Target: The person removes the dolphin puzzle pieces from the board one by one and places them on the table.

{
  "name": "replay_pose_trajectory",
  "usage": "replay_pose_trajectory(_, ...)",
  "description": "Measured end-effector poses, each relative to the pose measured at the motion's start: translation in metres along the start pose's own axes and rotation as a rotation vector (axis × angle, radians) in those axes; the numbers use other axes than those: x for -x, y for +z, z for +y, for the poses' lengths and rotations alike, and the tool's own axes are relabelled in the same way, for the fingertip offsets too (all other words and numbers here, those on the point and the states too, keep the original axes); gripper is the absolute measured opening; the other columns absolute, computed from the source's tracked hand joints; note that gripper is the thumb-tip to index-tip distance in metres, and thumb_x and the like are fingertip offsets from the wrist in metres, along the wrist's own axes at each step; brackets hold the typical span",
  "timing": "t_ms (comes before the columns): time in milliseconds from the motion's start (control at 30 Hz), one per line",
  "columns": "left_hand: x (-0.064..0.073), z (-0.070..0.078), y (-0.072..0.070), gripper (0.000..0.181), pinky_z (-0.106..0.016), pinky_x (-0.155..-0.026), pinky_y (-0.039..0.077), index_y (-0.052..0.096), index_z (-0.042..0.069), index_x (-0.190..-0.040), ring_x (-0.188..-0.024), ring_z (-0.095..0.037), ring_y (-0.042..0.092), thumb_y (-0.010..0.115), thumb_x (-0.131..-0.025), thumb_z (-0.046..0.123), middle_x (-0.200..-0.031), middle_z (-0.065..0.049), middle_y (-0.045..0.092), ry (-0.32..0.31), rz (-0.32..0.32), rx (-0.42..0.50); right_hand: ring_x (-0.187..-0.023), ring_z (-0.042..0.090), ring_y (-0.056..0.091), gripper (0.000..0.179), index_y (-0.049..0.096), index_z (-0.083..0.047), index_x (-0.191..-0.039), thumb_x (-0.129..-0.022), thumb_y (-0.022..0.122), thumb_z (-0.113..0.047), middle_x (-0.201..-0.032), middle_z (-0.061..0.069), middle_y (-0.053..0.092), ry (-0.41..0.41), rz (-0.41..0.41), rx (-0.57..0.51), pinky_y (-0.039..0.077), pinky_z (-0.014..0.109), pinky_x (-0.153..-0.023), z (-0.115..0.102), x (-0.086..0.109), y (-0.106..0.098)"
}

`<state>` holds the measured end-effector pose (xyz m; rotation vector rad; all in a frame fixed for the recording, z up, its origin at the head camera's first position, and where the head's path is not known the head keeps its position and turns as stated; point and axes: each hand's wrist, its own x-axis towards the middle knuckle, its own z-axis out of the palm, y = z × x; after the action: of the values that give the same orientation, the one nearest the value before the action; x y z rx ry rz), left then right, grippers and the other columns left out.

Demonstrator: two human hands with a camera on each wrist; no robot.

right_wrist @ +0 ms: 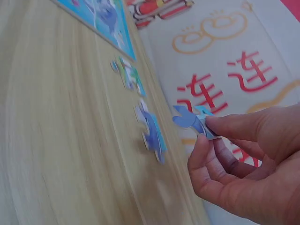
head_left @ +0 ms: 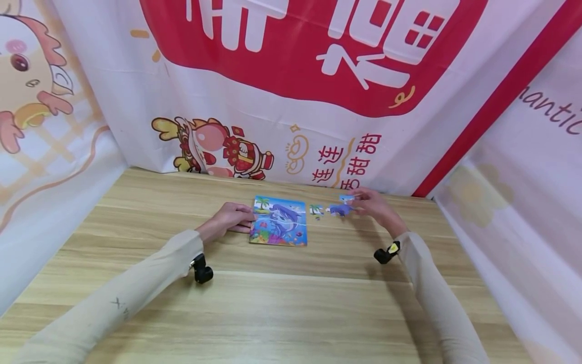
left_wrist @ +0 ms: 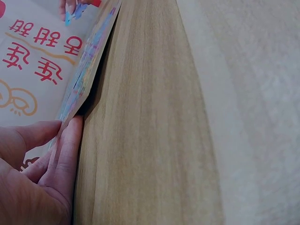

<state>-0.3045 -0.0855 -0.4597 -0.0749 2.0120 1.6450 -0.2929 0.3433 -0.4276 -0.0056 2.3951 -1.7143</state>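
Note:
My left hand (head_left: 234,217) grips the left edge of a square dolphin jigsaw puzzle (head_left: 279,222). In the left wrist view, the thumb lies along the upper side of the puzzle board (left_wrist: 89,61) and the fingers are beneath it, with that edge tilted up off the table. Between thumb and fingertips, my right hand (right_wrist: 253,159) pinches a blue puzzle piece (right_wrist: 187,118), held above the table. Two loose pieces lie between the puzzle and this hand: a palm-tree piece (right_wrist: 130,77) and a blue-purple dolphin piece (right_wrist: 152,133).
The wooden table (head_left: 273,303) runs back to a white and red printed cloth (head_left: 273,116) hanging right behind the puzzle. More printed cloth (head_left: 523,212) hangs along the right side, and another cloth (head_left: 54,167) along the left. A small black device is strapped at each wrist.

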Motion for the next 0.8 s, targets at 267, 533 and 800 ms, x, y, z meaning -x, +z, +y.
replay_pose_trajectory(267,0.0,0.0,0.0,0.045,-0.028,-0.076,0.067,0.056,-0.006,-0.142,-0.076,-0.01,0.072,0.068,-0.102,0.01,-0.104,-0.01,0.076,0.015,-0.008,-0.005,-0.081,0.009,0.066,0.039,0.055,0.011,-0.136,-0.101,0.065,-0.002,-0.098,0.0,0.069,0.037,-0.056,-0.001,0.063,0.025,-0.079,0.017,0.002,-0.029)
replay_pose_trajectory(533,0.001,0.0,0.0,0.045,-0.028,-0.076,0.067,0.056,-0.006,-0.142,-0.076,-0.01,0.073,0.067,-0.102,0.01,-0.102,-0.008,0.076,0.012,-0.011,-0.011,-0.072,0.01,0.062,0.033,0.05,0.013,-0.13,-0.102,0.062,0.0,-0.087,-0.001,0.067,0.113,-0.005,0.084,0.059,0.024,-0.067,0.018,0.008,-0.032)
replay_pose_trajectory(800,0.0,0.0,-0.001,0.046,-0.027,-0.076,0.067,0.056,-0.005,-0.143,-0.076,-0.009,0.072,0.068,-0.102,0.011,-0.103,-0.008,0.076,0.012,-0.006,-0.027,-0.07,0.009,0.059,0.031,0.056,0.013,-0.124,-0.099,0.066,-0.002,-0.091,0.006,0.065,0.155,0.104,0.244,0.057,0.02,-0.062,0.024,-0.001,-0.025)
